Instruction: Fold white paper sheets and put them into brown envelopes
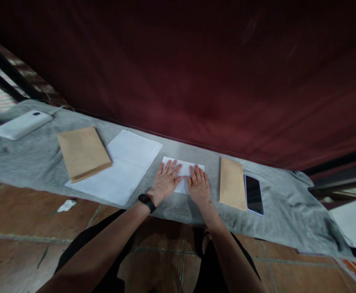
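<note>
A small folded white sheet of paper [182,186] lies on the grey cloth, under both palms. My left hand [164,180] rests flat on its left part with the fingers spread; a black band is on that wrist. On the right part lies my right hand [199,185], also flat, fingers stretched out. The thumbs nearly meet over the middle of the sheet. To the left are larger white sheets [125,162], partly covered by a stack of brown envelopes [84,152]. Right of my right hand is another brown envelope [232,183].
A phone [254,194] with a dark screen lies beside the right envelope. At the far left sits a white device [23,124] with a cable. The grey cloth [287,203] covers a narrow surface against a dark red drape [180,73]. A paper scrap [67,205] is on the tiled floor.
</note>
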{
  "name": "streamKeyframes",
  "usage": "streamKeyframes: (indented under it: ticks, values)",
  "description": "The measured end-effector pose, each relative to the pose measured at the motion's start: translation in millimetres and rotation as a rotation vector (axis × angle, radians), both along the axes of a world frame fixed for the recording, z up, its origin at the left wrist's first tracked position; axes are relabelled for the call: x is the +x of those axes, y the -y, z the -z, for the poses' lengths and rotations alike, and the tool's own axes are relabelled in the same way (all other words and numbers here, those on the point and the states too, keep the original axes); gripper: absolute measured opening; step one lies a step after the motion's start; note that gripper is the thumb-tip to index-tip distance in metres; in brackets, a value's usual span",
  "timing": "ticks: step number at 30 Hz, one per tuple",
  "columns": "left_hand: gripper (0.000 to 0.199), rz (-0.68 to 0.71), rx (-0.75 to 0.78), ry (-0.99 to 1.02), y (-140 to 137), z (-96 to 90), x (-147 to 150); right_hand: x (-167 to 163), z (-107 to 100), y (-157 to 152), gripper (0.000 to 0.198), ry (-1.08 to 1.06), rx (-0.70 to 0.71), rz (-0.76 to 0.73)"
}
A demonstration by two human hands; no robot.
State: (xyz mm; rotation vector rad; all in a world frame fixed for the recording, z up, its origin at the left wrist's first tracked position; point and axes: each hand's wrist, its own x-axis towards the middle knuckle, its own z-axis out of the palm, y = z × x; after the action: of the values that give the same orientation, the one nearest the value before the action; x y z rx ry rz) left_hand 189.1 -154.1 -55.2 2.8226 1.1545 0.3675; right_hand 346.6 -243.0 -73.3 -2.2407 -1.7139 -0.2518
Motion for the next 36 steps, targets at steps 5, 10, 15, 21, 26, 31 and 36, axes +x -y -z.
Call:
streamKeyframes:
  ticks: [5,10,15,21,26,31,36]
  values:
    - [0.059,-0.034,-0.014,-0.019,0.1,-2.4,-2.2,10.4,3.7,6.9,0.055,0.029,0.002,0.012]
    - [0.061,-0.067,-0.018,-0.016,0.5,-2.1,-3.1,19.1,5.6,14.1,0.058,0.053,0.014,0.023]
    - [0.057,-0.076,-0.03,-0.032,0.9,-3.2,-5.5,26.6,8.9,21.6,0.059,0.083,0.048,0.039]
    - [0.057,-0.09,-0.055,-0.055,0.0,-8.7,-11.3,28.8,8.4,27.3,0.058,0.103,0.056,0.045]
    - [0.057,-0.107,-0.05,-0.064,-2.0,-9.6,-15.6,25.6,-5.9,29.3,0.054,0.042,0.042,0.122]
    - [0.057,-0.121,-0.053,-0.063,-2.8,-8.4,-15.7,27.6,-27.5,31.7,0.034,-0.083,0.006,0.196]
    - [0.057,-0.114,-0.052,-0.031,-3.7,-6.1,-15.8,27.3,-36.8,31.3,0.028,-0.198,-0.055,0.264]
